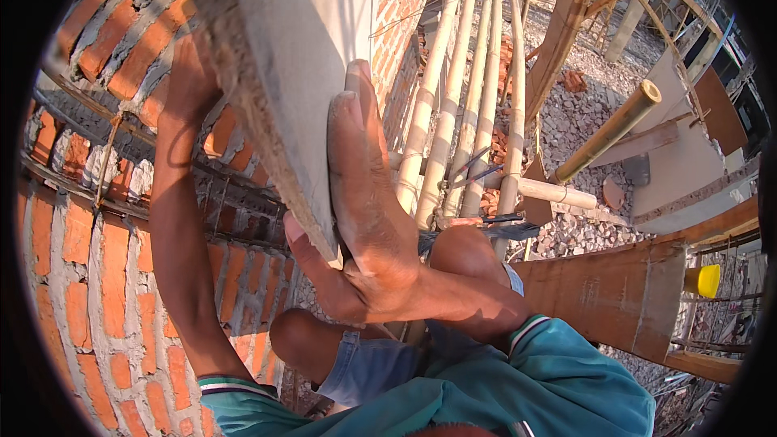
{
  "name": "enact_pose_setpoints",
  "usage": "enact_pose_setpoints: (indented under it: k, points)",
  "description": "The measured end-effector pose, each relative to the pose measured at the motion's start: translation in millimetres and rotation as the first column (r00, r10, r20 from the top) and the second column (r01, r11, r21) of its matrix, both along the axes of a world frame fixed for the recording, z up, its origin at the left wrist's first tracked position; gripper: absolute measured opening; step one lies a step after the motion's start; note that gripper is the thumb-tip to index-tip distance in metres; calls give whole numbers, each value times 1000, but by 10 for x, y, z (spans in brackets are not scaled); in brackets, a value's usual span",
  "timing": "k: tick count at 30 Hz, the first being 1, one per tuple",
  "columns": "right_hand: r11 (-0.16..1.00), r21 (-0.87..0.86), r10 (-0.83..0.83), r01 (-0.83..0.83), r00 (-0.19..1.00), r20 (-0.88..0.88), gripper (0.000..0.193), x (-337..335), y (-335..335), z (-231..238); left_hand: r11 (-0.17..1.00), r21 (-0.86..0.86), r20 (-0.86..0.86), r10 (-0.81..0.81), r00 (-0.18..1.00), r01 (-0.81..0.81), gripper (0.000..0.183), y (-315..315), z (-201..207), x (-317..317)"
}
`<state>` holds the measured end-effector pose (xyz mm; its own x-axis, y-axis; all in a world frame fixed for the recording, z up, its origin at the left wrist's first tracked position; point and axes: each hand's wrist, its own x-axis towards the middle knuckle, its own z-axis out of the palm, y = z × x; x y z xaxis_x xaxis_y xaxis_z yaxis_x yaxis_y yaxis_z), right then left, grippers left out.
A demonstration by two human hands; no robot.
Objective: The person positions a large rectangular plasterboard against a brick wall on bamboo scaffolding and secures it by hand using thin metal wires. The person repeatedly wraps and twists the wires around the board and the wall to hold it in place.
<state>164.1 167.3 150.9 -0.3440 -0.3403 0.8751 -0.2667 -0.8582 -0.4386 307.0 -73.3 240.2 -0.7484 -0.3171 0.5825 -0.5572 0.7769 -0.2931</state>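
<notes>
I hold a flat grey board upright and close to my face, against a red brick wall. My right hand grips its lower right edge, fingers laid flat on its face and thumb hooked under the corner. My left hand reaches up along the board's rough left edge, between the board and the bricks, and clasps it. My bent knees in blue shorts show below the board.
I am up on a bamboo scaffold that runs along the wall. Steel reinforcement bars lie in a gap in the brickwork. Rubble-covered ground, wooden planks, a bamboo pole and a yellow container lie far below to the right.
</notes>
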Motion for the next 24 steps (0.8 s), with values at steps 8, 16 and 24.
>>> enact_pose_setpoints:
  k: [8,16,24]
  points:
    - [998,58,33,-30,998,-51,87,208,-74,6,994,77,-3,75,997,-75,35,428,-204,704]
    - [997,76,1,12,986,-169,69,405,9,154,985,120,52,116,992,-122,41,485,-250,978]
    - [994,-43,96,-100,992,-78,82,570,-158,181,993,55,100,101,990,-107,51,533,-87,792]
